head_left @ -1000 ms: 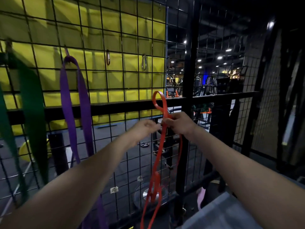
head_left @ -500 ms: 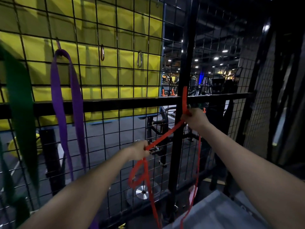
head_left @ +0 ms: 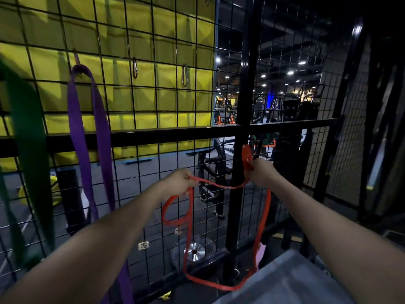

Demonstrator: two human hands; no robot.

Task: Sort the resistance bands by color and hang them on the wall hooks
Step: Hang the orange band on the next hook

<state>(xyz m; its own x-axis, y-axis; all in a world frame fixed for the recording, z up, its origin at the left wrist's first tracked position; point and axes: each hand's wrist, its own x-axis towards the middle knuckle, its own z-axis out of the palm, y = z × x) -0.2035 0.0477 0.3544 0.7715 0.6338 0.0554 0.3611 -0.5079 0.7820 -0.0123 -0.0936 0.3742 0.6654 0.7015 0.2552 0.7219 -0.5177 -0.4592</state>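
Both my hands hold a thin red resistance band [head_left: 263, 218] in front of the wire grid wall [head_left: 166, 102]. My left hand [head_left: 178, 181] grips one part of it, with a small loop hanging below. My right hand [head_left: 259, 170] grips another part, and a short red end sticks up above the fist. The rest of the band droops in a long loop toward the floor. A purple band [head_left: 99, 132] hangs from a hook at the left. A wide green band [head_left: 28, 139] hangs at the far left edge. Two bare carabiner hooks [head_left: 135, 68] [head_left: 185, 75] sit on the grid.
A thick black post [head_left: 241, 132] and a black horizontal rail [head_left: 157, 133] cross the grid. A grey surface [head_left: 289, 279] lies at bottom right. A weight plate [head_left: 194, 251] lies on the floor behind the mesh. Gym machines stand in the dark room beyond.
My hands started together on the band, then pulled apart. My left hand dropped and has now risen again; my right hand has come down a little. The band between them now sags.
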